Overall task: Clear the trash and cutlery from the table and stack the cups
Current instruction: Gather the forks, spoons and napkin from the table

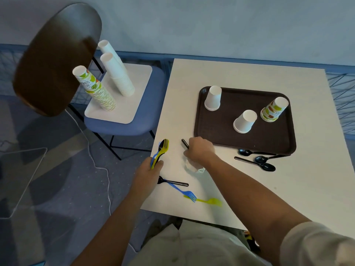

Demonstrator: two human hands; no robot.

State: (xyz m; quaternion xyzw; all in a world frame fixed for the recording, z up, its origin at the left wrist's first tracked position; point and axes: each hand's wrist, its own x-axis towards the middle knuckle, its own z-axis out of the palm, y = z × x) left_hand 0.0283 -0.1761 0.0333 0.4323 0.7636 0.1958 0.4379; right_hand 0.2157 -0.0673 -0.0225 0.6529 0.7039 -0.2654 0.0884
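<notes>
the brown tray (219,131) on the desk (311,189) serves as landmark. the left hand (151,168), well off the tray's near-left corner, grips a bundle of cutlery (162,149) — yellow, blue and black, heads pointing away from the person. the right hand (200,150), just beside that same corner, is curled round a black utensil (185,144). only its handle end shows, slanting up and left, and whether it is clear of the desk cannot be told. a crumpled wrapper (193,167) lies under the right wrist.

three black spoons (262,160) lie by the tray's near edge, their long axes roughly along that edge. they are to the right of the right hand, which is the nearer — a short sideways reach, judged from here. farther from the tray, toward the person, lie a loose black piece (172,182), a blue fork (184,191) and a yellow fork (210,201). these are nearer the left hand, which is full. three upturned cups (245,121) stand apart on the tray, not yet stacked together.
</notes>
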